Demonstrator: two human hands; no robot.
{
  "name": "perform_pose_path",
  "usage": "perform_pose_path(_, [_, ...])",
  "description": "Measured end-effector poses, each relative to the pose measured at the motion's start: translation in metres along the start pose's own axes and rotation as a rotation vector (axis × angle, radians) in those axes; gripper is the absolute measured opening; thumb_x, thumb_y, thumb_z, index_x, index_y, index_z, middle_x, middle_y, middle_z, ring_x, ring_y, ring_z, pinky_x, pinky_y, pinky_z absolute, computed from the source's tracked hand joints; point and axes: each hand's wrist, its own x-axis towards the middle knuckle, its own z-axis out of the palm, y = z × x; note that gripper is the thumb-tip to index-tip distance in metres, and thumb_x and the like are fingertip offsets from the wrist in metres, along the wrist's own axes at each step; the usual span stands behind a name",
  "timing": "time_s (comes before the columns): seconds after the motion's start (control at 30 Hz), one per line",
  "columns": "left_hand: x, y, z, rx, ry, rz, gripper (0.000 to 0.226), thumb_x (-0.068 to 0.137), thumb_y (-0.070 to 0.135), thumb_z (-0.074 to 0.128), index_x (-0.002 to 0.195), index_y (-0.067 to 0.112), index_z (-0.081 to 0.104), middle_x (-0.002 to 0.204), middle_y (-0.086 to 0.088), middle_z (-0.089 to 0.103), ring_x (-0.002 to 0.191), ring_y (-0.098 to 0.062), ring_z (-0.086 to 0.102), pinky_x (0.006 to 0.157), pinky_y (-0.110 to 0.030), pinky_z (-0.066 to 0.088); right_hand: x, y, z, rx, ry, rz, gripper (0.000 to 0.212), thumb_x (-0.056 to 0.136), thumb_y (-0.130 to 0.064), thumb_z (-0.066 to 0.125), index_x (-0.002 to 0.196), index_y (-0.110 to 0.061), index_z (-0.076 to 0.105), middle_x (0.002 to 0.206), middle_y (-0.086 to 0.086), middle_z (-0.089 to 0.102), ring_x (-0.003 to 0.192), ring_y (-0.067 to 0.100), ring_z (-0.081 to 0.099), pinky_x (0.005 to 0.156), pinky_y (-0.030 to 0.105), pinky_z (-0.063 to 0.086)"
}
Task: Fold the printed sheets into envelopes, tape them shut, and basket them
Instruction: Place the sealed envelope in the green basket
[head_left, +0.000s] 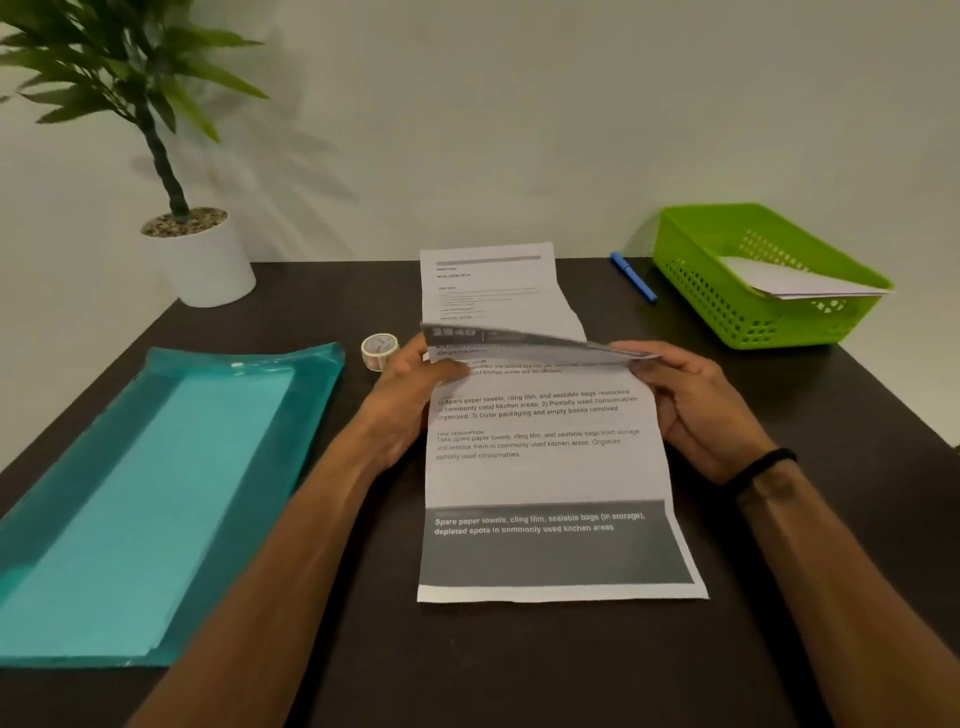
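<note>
A printed sheet (545, 467) lies lengthwise on the dark table, its grey-banded end nearest me. My left hand (410, 395) pinches its far left corner and my right hand (691, 405) pinches its far right corner, lifting that far edge so it curls toward me. A second printed sheet (493, 286) lies flat just beyond it. A small roll of patterned tape (380, 351) stands beside my left hand. The green basket (727, 312) sits at the far right with a folded white paper (789, 283) inside.
A teal plastic folder (156, 493) holding paper covers the table's left side. A blue pen (632, 276) lies between the far sheet and the basket. A potted plant in a white pot (205, 260) stands at the back left against the wall.
</note>
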Motion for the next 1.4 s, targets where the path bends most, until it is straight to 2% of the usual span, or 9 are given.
perform_pose_path(0.13, [-0.007, 0.002, 0.008, 0.056, 0.033, 0.037, 0.026, 0.098, -0.005, 0.055, 0.092, 0.016, 0.069, 0.129, -0.004, 0.071, 0.108, -0.024, 0.071, 0.075, -0.030, 0.062, -0.003, -0.002, -0.002, 0.051, 0.025, 0.023, 0.037, 0.098, -0.005, 0.038, 0.109, 0.002, 0.073, 0.127, 0.026, 0.069, 0.118, 0.040, 0.066, 0.109, 0.051, 0.048])
perform_pose_path(0.3, [-0.009, 0.002, 0.009, 0.077, 0.047, 0.048, 0.029, 0.093, -0.008, 0.061, 0.084, 0.014, 0.078, 0.121, -0.006, 0.075, 0.109, -0.027, 0.072, 0.079, -0.032, 0.062, -0.008, -0.003, 0.005, -0.102, 0.006, -0.062, 0.033, 0.092, -0.019, 0.074, 0.123, -0.010, 0.070, 0.119, 0.010, 0.075, 0.110, 0.029, 0.070, 0.096, 0.045, 0.054])
perform_pose_path(0.43, [-0.006, -0.001, 0.008, 0.108, 0.081, 0.045, 0.022, 0.097, -0.002, 0.061, 0.100, 0.010, 0.078, 0.129, -0.004, 0.072, 0.113, -0.028, 0.071, 0.087, -0.039, 0.062, -0.011, 0.003, 0.006, -0.343, -0.056, -0.149, 0.063, 0.082, -0.014, 0.086, 0.137, -0.029, 0.061, 0.120, 0.004, 0.077, 0.109, 0.026, 0.074, 0.093, 0.043, 0.059])
perform_pose_path(0.53, [-0.003, 0.003, 0.007, -0.002, 0.116, 0.006, 0.027, 0.102, 0.009, 0.056, 0.124, 0.014, 0.072, 0.130, -0.003, 0.072, 0.115, -0.023, 0.070, 0.094, -0.042, 0.060, -0.010, 0.001, 0.006, -0.257, -0.006, -0.162, 0.063, 0.082, -0.010, 0.084, 0.138, -0.027, 0.060, 0.114, 0.007, 0.078, 0.105, 0.031, 0.075, 0.089, 0.047, 0.062])
perform_pose_path(0.7, [-0.004, 0.006, 0.005, -0.053, 0.085, -0.047, 0.048, 0.103, 0.048, 0.050, 0.141, 0.020, 0.060, 0.128, -0.008, 0.072, 0.110, -0.023, 0.071, 0.089, -0.041, 0.060, -0.008, 0.001, 0.005, -0.116, 0.052, -0.153, 0.060, 0.084, -0.004, 0.080, 0.138, -0.022, 0.058, 0.114, 0.013, 0.078, 0.105, 0.036, 0.074, 0.096, 0.057, 0.058])
perform_pose_path(0.87, [-0.010, 0.000, 0.013, 0.214, 0.040, 0.004, 0.036, 0.095, 0.018, 0.071, 0.130, 0.014, 0.066, 0.121, -0.006, 0.076, 0.110, -0.027, 0.074, 0.098, -0.050, 0.057, -0.008, 0.001, 0.003, -0.057, 0.041, -0.161, 0.067, 0.079, -0.008, 0.083, 0.140, -0.021, 0.057, 0.123, 0.012, 0.075, 0.113, 0.035, 0.072, 0.101, 0.056, 0.055])
perform_pose_path(1.03, [-0.010, -0.003, 0.012, 0.212, 0.103, 0.045, 0.035, 0.096, 0.017, 0.071, 0.130, 0.013, 0.066, 0.118, -0.006, 0.077, 0.108, -0.028, 0.074, 0.093, -0.048, 0.060, -0.014, 0.000, 0.008, -0.180, -0.082, -0.128, 0.053, 0.083, -0.002, 0.080, 0.132, -0.012, 0.062, 0.122, 0.008, 0.076, 0.111, 0.031, 0.074, 0.098, 0.053, 0.057])
perform_pose_path(1.27, [-0.010, -0.002, 0.011, 0.184, 0.068, 0.031, 0.034, 0.098, 0.015, 0.066, 0.132, 0.015, 0.065, 0.121, -0.005, 0.076, 0.109, -0.027, 0.074, 0.092, -0.046, 0.061, -0.010, 0.004, 0.004, -0.162, -0.013, -0.139, 0.037, 0.089, -0.003, 0.075, 0.125, -0.006, 0.068, 0.117, 0.011, 0.077, 0.106, 0.034, 0.075, 0.093, 0.048, 0.060])
perform_pose_path(1.4, [-0.011, 0.000, 0.010, 0.114, 0.100, 0.029, 0.032, 0.094, 0.009, 0.070, 0.126, 0.012, 0.069, 0.119, -0.008, 0.076, 0.108, -0.025, 0.074, 0.093, -0.039, 0.060, -0.009, 0.002, 0.004, -0.112, 0.011, -0.138, 0.026, 0.089, 0.005, 0.070, 0.112, -0.007, 0.072, 0.108, 0.009, 0.080, 0.096, 0.024, 0.077, 0.082, 0.034, 0.063])
